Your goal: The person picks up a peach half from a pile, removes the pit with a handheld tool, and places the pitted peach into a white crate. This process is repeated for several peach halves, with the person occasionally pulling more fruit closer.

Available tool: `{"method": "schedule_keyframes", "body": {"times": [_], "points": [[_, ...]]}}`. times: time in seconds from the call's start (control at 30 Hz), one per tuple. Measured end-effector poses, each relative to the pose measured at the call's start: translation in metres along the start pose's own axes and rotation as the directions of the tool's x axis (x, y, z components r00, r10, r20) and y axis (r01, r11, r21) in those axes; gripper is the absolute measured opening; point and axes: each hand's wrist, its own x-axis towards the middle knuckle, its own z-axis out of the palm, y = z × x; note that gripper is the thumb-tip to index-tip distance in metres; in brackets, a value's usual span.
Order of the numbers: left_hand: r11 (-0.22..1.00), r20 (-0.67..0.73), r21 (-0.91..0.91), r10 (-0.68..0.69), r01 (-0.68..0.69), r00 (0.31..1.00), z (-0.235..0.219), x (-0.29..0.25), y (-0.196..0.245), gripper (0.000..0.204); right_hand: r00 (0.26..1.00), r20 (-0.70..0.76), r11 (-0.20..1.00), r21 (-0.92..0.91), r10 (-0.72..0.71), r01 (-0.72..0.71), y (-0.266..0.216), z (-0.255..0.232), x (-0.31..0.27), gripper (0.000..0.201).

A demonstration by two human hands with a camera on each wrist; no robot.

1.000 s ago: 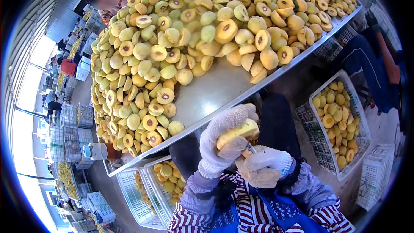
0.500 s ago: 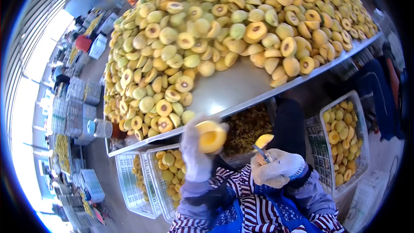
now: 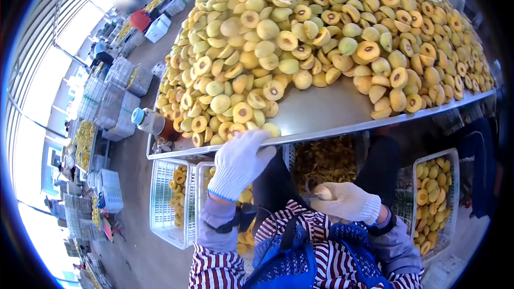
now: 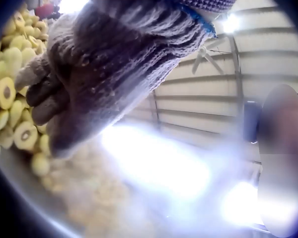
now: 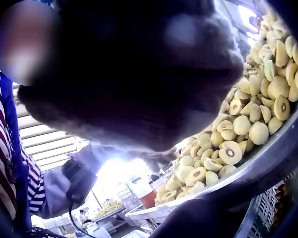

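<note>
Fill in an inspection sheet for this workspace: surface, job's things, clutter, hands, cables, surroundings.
Surface: metal table, bare in a patch at the front, otherwise heaped.
Job's things: fruit halves, piled loosely, many showing brown centres.
Clutter: clear jar with a blue lid, by the table's left end.
Hands: left hand, gloved, at the table's front edge, no grip seen; right hand, gloved, in front of the body, contents unclear.
Cables: thin dark cord hanging near the left sleeve.
Surroundings: left crate and right crate hold fruit; stacked crates behind.
</note>
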Motion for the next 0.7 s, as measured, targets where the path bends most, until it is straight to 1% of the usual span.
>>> {"method": "schedule_keyframes", "body": {"times": [0.03,0.07,0.1,0.13,0.2,0.23,0.27,0.3,0.33,0.37,0.4,0.43,0.47,0.53,0.57,0.6,0.67,0.7], "points": [[1.0,0.007,-0.008,0.023,-0.023,1.0,0.001,0.012,0.002,0.028,0.996,-0.027,0.976,-0.204,-0.083,0.076,-0.009,0.0,0.003,0.035],[0.998,0.019,-0.025,0.063,-0.063,0.998,0.004,0.023,0.006,0.028,0.986,-0.051,0.911,-0.394,-0.156,0.124,-0.017,-0.001,0.003,0.038],[0.996,-0.005,-0.015,0.084,-0.084,0.996,0.012,0.032,0.006,0.028,0.98,-0.082,0.857,-0.503,-0.18,0.115,-0.025,-0.001,0.004,0.039],[0.997,0.012,-0.028,0.068,-0.067,0.998,0.013,0.037,0.009,0.03,0.974,-0.115,0.791,-0.605,-0.196,0.088,-0.032,-0.003,0.004,0.04],[0.996,0.071,-0.029,0.091,-0.089,0.993,0.02,0.043,0.01,0.033,0.958,-0.105,0.667,-0.738,-0.266,0.104,-0.039,-0.003,0.004,0.031],[0.995,0.127,-0.059,0.081,-0.074,0.989,0.022,0.044,0.014,0.033,0.967,-0.095,0.624,-0.777,-0.236,0.077,-0.048,-0.004,0.003,0.028],[0.996,0.181,-0.075,0.058,-0.045,0.982,0.021,0.041,0.017,0.033,0.975,-0.069,0.574,-0.817,-0.21,0.066,-0.06,-0.003,-0.001,0.025],[0.997,0.234,-0.08,0.025,-0.007,0.972,0.02,0.039,0.019,0.033,0.975,-0.021,0.543,-0.833,-0.22,0.105,-0.074,-0.002,-0.008,0.025],[0.995,0.261,-0.104,0.032,-0.005,0.965,0.022,0.036,0.018,0.034,0.943,-0.002,0.46,-0.873,-0.334,0.161,-0.073,0.006,-0.004,0.024],[0.992,0.292,-0.124,0.036,0.0,0.956,0.025,0.032,0.016,0.035,0.971,0.124,0.424,-0.883,-0.202,0.201,-0.095,0.006,-0.012,0.028],[0.99,0.329,-0.14,0.039,0.008,0.944,0.027,0.028,0.016,0.036,0.967,0.247,0.399,-0.882,-0.064,0.252,-0.12,0.008,-0.016,0.033],[0.991,0.415,-0.064,-0.079,0.116,0.906,0.022,0.028,0.027,0.036,0.945,0.326,0.373,-0.875,-0.021,0.31,-0.134,0.008,-0.017,0.033],[0.993,0.413,-0.007,-0.106,0.12,0.905,0.019,0.024,0.036,0.035,0.935,0.351,0.344,-0.873,-0.051,0.346,-0.138,0.015,-0.017,0.033],[0.974,0.475,-0.139,-0.092,0.178,0.875,0.028,0.026,0.027,0.034,0.908,0.41,0.313,-0.854,-0.086,0.415,-0.143,0.025,-0.015,0.034],[0.985,0.467,-0.093,-0.088,0.147,0.88,0.03,0.023,0.029,0.034,0.896,0.432,0.306,-0.843,-0.104,0.442,-0.144,0.029,-0.014,0.034],[0.979,0.477,-0.124,-0.082,0.16,0.875,0.033,0.02,0.026,0.035,0.889,0.442,0.301,-0.837,-0.123,0.458,-0.142,0.033,-0.011,0.034],[0.979,0.448,-0.158,-0.044,0.128,0.893,0.042,0.015,0.023,0.034,0.885,0.441,0.307,-0.83,-0.152,0.466,-0.14,0.039,-0.008,0.034],[0.972,0.472,-0.153,-0.087,0.179,0.877,0.04,0.014,0.027,0.034,0.884,0.438,0.311,-0.827,-0.163,0.468,-0.139,0.041,-0.008,0.034]]}}
